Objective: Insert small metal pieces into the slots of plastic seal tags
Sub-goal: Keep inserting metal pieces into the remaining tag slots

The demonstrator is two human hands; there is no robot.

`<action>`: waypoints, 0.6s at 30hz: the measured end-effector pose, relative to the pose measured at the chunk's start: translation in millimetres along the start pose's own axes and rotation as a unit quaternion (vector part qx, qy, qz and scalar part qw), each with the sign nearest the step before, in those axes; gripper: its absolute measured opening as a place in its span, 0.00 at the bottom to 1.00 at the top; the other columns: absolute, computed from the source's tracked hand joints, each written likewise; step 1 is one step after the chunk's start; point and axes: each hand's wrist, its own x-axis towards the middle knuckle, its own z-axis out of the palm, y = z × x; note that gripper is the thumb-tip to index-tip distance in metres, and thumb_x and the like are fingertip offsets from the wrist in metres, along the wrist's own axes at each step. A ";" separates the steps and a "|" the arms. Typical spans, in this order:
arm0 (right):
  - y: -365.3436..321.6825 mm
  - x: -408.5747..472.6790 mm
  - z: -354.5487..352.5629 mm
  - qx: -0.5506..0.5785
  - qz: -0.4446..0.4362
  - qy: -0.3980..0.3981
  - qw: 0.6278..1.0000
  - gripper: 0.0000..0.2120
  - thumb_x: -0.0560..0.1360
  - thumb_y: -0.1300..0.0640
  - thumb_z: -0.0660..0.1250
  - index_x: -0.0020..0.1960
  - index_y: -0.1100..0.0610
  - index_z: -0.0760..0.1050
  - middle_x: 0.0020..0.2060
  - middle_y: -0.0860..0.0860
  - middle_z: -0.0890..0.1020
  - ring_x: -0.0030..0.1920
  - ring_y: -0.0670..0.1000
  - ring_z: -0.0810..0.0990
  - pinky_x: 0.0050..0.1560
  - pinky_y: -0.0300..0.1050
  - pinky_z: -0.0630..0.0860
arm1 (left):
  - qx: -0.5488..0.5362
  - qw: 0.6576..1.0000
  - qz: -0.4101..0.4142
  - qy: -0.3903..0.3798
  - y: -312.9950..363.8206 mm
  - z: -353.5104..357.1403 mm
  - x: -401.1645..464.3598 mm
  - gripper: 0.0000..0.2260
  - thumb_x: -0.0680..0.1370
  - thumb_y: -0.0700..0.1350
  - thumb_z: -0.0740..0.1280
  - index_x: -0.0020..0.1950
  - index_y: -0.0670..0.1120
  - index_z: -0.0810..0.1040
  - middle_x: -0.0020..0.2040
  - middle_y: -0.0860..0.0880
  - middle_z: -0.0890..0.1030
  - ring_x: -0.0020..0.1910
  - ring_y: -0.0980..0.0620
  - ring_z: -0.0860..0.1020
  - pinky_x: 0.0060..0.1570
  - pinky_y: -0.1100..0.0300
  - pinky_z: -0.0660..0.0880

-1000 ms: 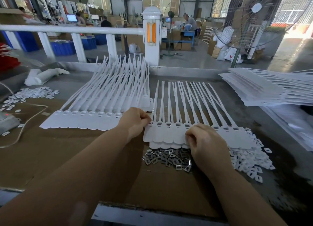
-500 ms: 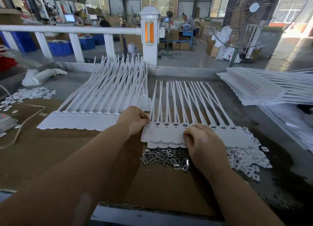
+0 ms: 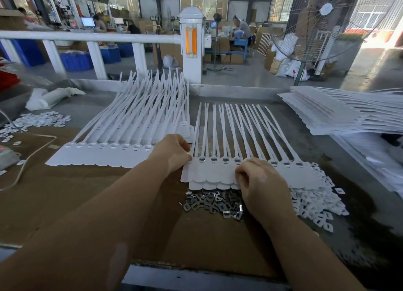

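My left hand [image 3: 174, 153] pinches the left end of the tag sheet [image 3: 218, 173] at centre, fingers curled. My right hand [image 3: 259, 181] rests curled on the sheet's tags; I cannot tell whether it holds a piece. Metal pieces [image 3: 213, 203] heaped at 6 o'clock of the sheet, touching its edge.

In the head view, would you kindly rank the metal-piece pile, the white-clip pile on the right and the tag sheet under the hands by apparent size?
1. tag sheet, clearly largest.
2. white-clip pile and metal-piece pile: look similar; the right hand covers part of both, so I won't rank them.
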 end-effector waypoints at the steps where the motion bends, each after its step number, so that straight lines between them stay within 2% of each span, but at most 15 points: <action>1: -0.1 0.0 0.0 -0.001 0.001 -0.003 1.000 0.04 0.72 0.65 0.68 0.39 0.62 0.79 0.36 0.54 0.81 0.39 0.53 0.78 0.41 0.46 0.77 | 0.007 1.000 0.000 0.002 0.5 0.9 -0.4 0.10 0.72 0.41 0.71 0.39 0.53 0.73 0.44 0.50 0.79 0.47 0.49 0.77 0.50 0.55 0.76; 3: 0.3 0.3 0.6 -0.002 0.000 -0.007 1.000 0.04 0.73 0.65 0.67 0.40 0.62 0.79 0.36 0.54 0.80 0.39 0.53 0.77 0.41 0.46 0.76 | 0.002 1.000 0.002 0.008 -0.9 1.6 -1.9 0.07 0.73 0.42 0.71 0.40 0.53 0.75 0.44 0.51 0.78 0.47 0.50 0.77 0.50 0.56 0.76; 7: 1.6 0.0 1.8 -0.002 0.013 -0.018 1.000 0.05 0.74 0.64 0.65 0.41 0.61 0.78 0.37 0.53 0.79 0.40 0.52 0.75 0.41 0.45 0.74 | 0.018 0.998 0.019 0.049 -6.2 4.7 -9.6 0.02 0.75 0.45 0.69 0.47 0.50 0.78 0.44 0.52 0.79 0.44 0.53 0.75 0.44 0.61 0.71; 11: 3.1 -0.5 3.6 0.006 0.027 -0.007 1.000 0.05 0.74 0.64 0.64 0.40 0.60 0.78 0.37 0.52 0.79 0.41 0.52 0.76 0.42 0.45 0.73 | 0.029 0.995 0.025 0.088 -4.9 15.6 -14.4 0.07 0.78 0.44 0.63 0.54 0.48 0.78 0.49 0.50 0.81 0.44 0.53 0.74 0.43 0.61 0.68; 15: 7.0 -0.8 5.2 -0.024 0.066 0.032 0.997 0.07 0.75 0.61 0.66 0.49 0.59 0.81 0.47 0.54 0.83 0.51 0.54 0.79 0.56 0.50 0.70 | -0.002 0.994 0.022 0.103 -6.0 23.5 -20.2 0.09 0.79 0.43 0.62 0.57 0.49 0.78 0.53 0.52 0.81 0.48 0.54 0.76 0.46 0.63 0.67; 17: 8.2 -0.8 5.0 -0.039 0.081 0.023 0.996 0.10 0.75 0.59 0.65 0.54 0.58 0.81 0.53 0.54 0.82 0.56 0.54 0.78 0.60 0.51 0.68 | -0.013 0.992 0.034 0.118 -9.5 26.8 -25.0 0.09 0.78 0.44 0.63 0.57 0.50 0.78 0.53 0.53 0.81 0.50 0.54 0.77 0.47 0.64 0.67; 18: 8.2 -0.8 4.9 -0.046 0.084 0.006 0.995 0.11 0.76 0.57 0.64 0.56 0.56 0.80 0.54 0.52 0.82 0.58 0.53 0.77 0.61 0.51 0.67 | -0.019 0.991 0.039 0.123 -11.0 27.9 -27.0 0.09 0.78 0.44 0.63 0.56 0.50 0.78 0.52 0.53 0.81 0.48 0.54 0.76 0.46 0.64 0.66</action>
